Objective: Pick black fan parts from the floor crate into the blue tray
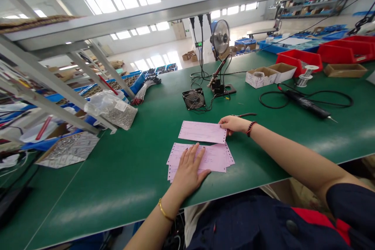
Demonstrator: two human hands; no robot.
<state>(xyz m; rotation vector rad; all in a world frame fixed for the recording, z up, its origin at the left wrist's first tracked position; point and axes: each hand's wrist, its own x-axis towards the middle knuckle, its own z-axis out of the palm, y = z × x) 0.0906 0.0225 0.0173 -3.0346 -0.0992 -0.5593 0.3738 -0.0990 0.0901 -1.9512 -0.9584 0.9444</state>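
On the green, smooth-surfaced worktop (140, 172): pink paper slips, oblong, with punched holes along the short edges. One loose slip (200, 131) at the far side of the pile, its lower right corner near the pile's edge; whether they touch cannot be told. One fanned pile (215, 160), at least three slips, near the front edge.

Hands, two. Right hand (234, 124): grip closed, thumb and fingers pinching the right end of the loose slip; one dark beaded bracelet (250, 129). Left hand (187, 172): grip unclosed, laid flat on the pile, fingers extended, thumb apart; one gold-coloured bangle (164, 211).

Containers, right: two whitish printed cardboard boxes (258, 82), side by side, the left one holding something pale; one shallow brown cardboard box (345, 72); at least two red plastic bins (288, 60), the nearer with pale contents.

Containers, left: one clear plastic bag (123, 115), filled with small silvery pieces; one printed carton (88, 146), holding small shiny pieces.

Tools and fittings: one square black fan (193, 99) with concentric wire guard; one slender black hand tool (307, 103), pointed tip, looped cable; one spool (307, 76), silvery; one plier-like tool (247, 115), dark-handled, partly hidden behind the right hand.
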